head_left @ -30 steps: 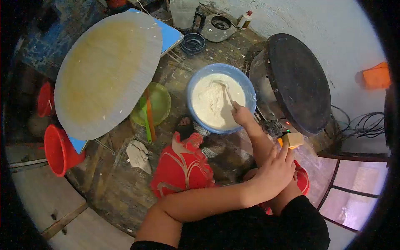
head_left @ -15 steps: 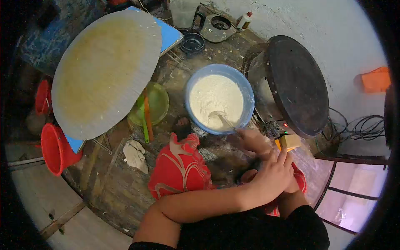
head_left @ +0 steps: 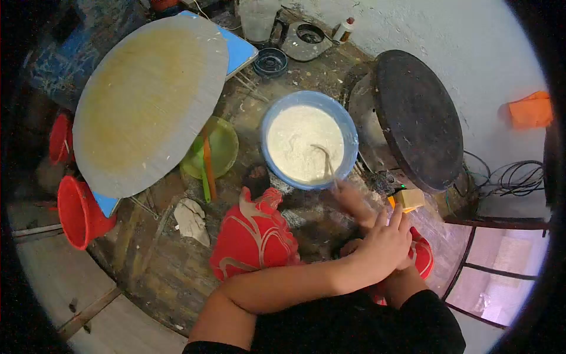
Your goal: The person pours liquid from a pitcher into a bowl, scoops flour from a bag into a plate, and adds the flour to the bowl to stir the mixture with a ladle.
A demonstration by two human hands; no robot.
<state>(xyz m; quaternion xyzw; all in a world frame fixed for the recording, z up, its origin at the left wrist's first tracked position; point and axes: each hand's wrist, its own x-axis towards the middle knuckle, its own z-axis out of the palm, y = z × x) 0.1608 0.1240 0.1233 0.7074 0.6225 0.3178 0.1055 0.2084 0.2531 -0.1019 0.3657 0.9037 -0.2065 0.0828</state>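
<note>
A blue bowl [head_left: 267, 154] of pale, creamy batter [head_left: 295, 138] stands on the floor in front of me. My right hand [head_left: 354, 205], blurred, is closed on a metal spoon [head_left: 326, 160] whose far end is in the batter near the bowl's lower right side. Across my body reaches my left arm, and my left hand [head_left: 383, 243] lies over my right forearm with its fingers stretched out, holding no object.
A round black griddle [head_left: 420, 121] is right of the bowl, a large pale disc [head_left: 150, 103] left. Also around are a green basin [head_left: 227, 147], red buckets [head_left: 85, 215], a cloth [head_left: 191, 219], a yellowish block [head_left: 411, 198] and a blender base [head_left: 306, 41].
The spoon has moved up and slightly right in the batter. My right hand has shifted slightly, and the batter's surface looks smoother. My left hand still lies on my right forearm.
</note>
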